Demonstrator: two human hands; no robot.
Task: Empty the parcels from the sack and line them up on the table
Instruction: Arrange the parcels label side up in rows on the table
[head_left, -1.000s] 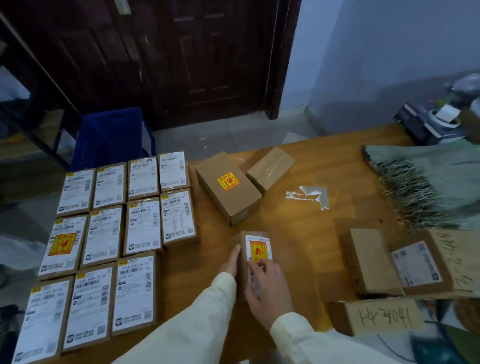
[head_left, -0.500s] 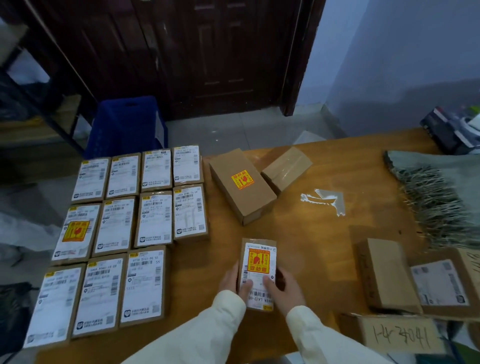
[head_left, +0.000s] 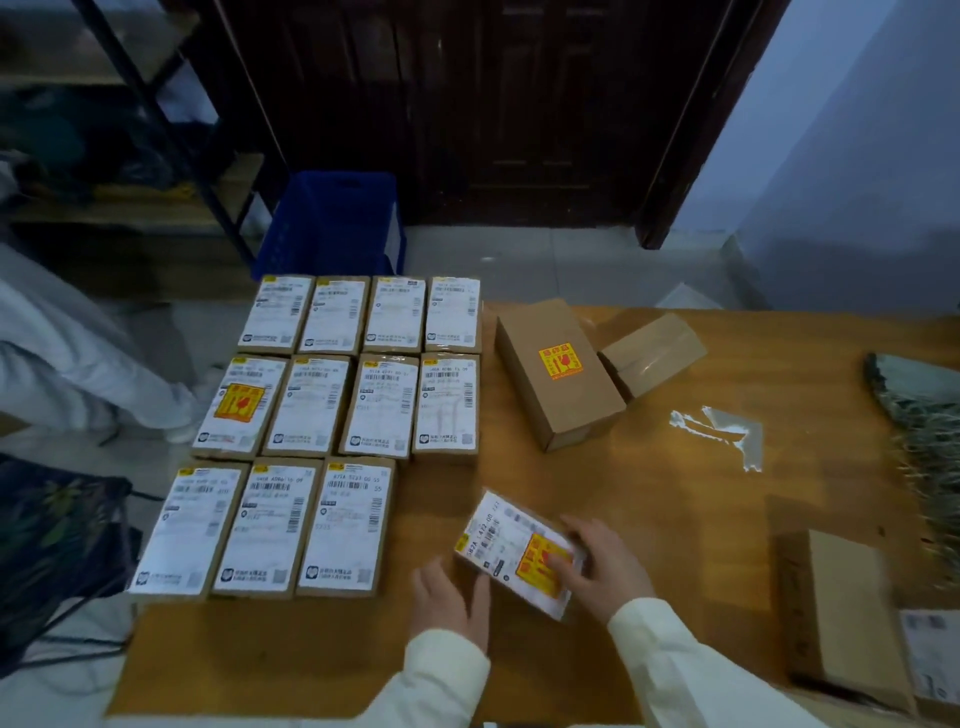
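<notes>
I see eleven cardboard parcels (head_left: 332, 431) in rows on the wooden table (head_left: 675, 519), long axes running away from me. My left hand (head_left: 457, 603) and right hand (head_left: 602, 566) clamp a labelled box (head_left: 514, 551), skewed diagonally, near the front edge. Bare tabletop surrounds it. Two plain cartons (head_left: 561, 374) lie beyond.

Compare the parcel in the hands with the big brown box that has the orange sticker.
The held parcel is smaller and flatter; the brown box is bulkier. A white shipping label covers the parcel's top; the box's top is bare but for its sticker. The parcel is gripped by left hand and right hand; the box lies untouched. Both carry an orange-yellow sticker.
</notes>
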